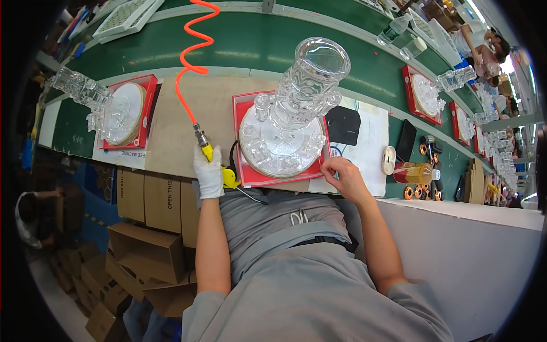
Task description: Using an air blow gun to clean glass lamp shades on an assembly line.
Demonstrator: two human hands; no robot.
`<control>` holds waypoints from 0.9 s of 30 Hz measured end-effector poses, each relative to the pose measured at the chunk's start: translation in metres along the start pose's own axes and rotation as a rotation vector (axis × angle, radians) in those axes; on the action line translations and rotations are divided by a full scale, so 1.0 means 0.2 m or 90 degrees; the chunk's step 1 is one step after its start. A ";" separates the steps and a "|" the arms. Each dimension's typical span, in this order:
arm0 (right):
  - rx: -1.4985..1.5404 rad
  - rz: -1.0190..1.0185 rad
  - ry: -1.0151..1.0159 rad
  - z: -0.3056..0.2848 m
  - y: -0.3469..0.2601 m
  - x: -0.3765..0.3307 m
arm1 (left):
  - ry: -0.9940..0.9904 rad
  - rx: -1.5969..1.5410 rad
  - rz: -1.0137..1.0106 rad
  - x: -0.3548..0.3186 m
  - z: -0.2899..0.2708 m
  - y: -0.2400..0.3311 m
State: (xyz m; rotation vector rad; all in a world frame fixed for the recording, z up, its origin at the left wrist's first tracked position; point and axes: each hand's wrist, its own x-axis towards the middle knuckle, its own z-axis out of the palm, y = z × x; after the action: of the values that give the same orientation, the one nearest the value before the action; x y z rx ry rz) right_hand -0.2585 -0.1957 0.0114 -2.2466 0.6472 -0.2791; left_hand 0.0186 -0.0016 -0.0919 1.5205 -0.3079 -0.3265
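In front of me a shallow red box (249, 177) holds a round white disc with a clear glass-like assembly (307, 80) on it, a tall cylinder leaning to the far right. My left hand (209, 175), in a white glove, is closed around a yellow air tool (208, 153) at the end of an orange coiled hose (194, 68). Part of the tool is hidden by the glove; a yellow piece (229, 178) shows beside it. Bare, my right hand (345, 178) is beside the box's right edge, fingers curled and thumb near the forefinger. What they pinch, if anything, cannot be made out.
Another red box with a glass assembly (122, 114) stands left; more (424, 94) line the bench at right. A black pad (343, 125), white case (388, 160), yellow-brown bottle (419, 172) and small rollers lie right. Cardboard boxes (145, 251) are below left. People work farther off.
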 end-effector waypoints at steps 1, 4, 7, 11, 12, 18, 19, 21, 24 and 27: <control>0.000 0.000 -0.001 0.00 0.00 0.00 | -0.002 -0.004 -0.005 0.00 -0.01 0.00; 0.006 0.068 -0.037 -0.01 -0.01 -0.01 | -0.008 -0.006 -0.023 0.01 -0.02 -0.01; 0.040 0.100 -0.035 -0.02 0.00 -0.01 | -0.008 0.004 -0.022 0.02 -0.03 -0.02; 0.209 0.176 -0.051 -0.04 0.03 -0.03 | -0.009 -0.025 0.001 0.01 0.00 -0.04; 0.296 0.209 -0.047 -0.04 0.04 -0.03 | -0.005 -0.018 -0.009 0.01 0.00 -0.03; 0.441 0.227 0.021 -0.07 0.12 -0.03 | -0.001 0.030 0.045 0.03 -0.02 -0.06; 0.441 0.228 0.023 -0.08 0.13 -0.03 | -0.008 0.021 0.028 0.03 -0.02 -0.05; 0.469 0.252 0.035 -0.09 0.12 -0.03 | -0.016 0.012 0.009 0.02 -0.01 -0.03; 0.421 0.269 -0.010 -0.10 0.12 -0.03 | -0.013 -0.004 0.007 0.01 0.01 0.01; 0.222 0.313 -0.075 -0.12 0.02 -0.01 | -0.011 -0.003 -0.003 0.00 0.00 0.03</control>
State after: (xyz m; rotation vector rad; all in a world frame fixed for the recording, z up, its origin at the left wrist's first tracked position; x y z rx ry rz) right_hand -0.2712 -0.2129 0.0247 -1.6959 0.9777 -0.0099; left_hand 0.0193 -0.0024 -0.0858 1.5149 -0.3174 -0.3437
